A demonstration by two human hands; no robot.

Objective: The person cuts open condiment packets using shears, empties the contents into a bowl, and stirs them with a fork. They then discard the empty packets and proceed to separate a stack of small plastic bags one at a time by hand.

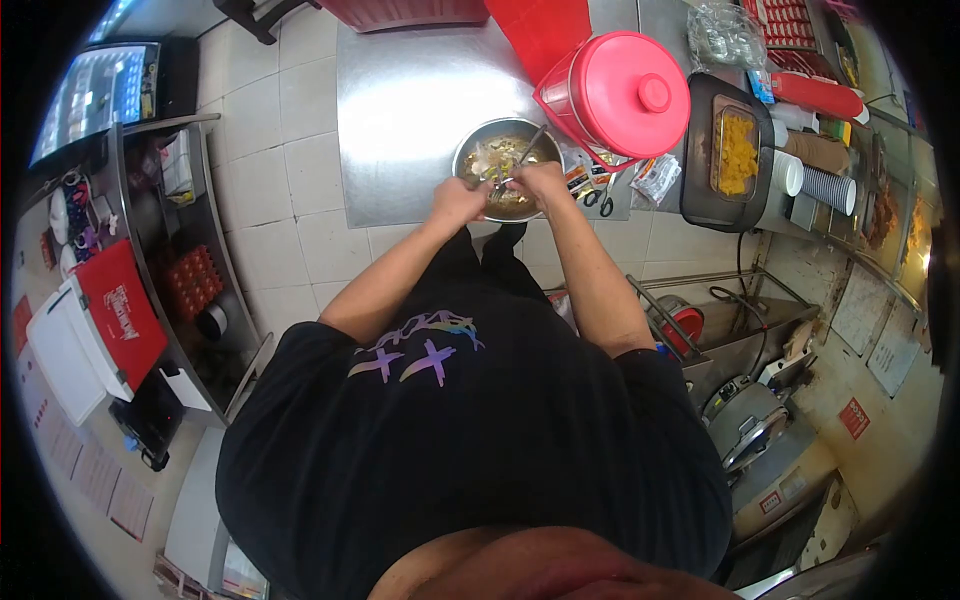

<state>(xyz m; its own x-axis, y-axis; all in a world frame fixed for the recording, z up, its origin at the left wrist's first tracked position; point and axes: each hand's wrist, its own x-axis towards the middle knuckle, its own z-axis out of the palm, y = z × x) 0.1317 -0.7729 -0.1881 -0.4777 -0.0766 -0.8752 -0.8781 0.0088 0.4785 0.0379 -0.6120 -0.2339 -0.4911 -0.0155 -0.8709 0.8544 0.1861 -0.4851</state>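
Head view, left hand (461, 203) and right hand (541, 184) curled over metal bowl (459, 151), what they pinch unclear, utensil (533, 145) among food (512, 200), pink lidded bucket (625, 105) beside, steel counter (395, 120).

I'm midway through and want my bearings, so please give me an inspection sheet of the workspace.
Surface: steel tabletop, bare left of the bowl.
Job's things: metal bowl of mixed food near the front edge; a utensil handle leans out of it.
Clutter: pink lidded bucket just right of the bowl; scissors and packets beside it.
Hands: left and right meet over the bowl; finger grip unclear.
Cables: black cord hangs below the right-hand counter; on the tabletop, nothing seen.
Surroundings: tiled floor, shelving at left.
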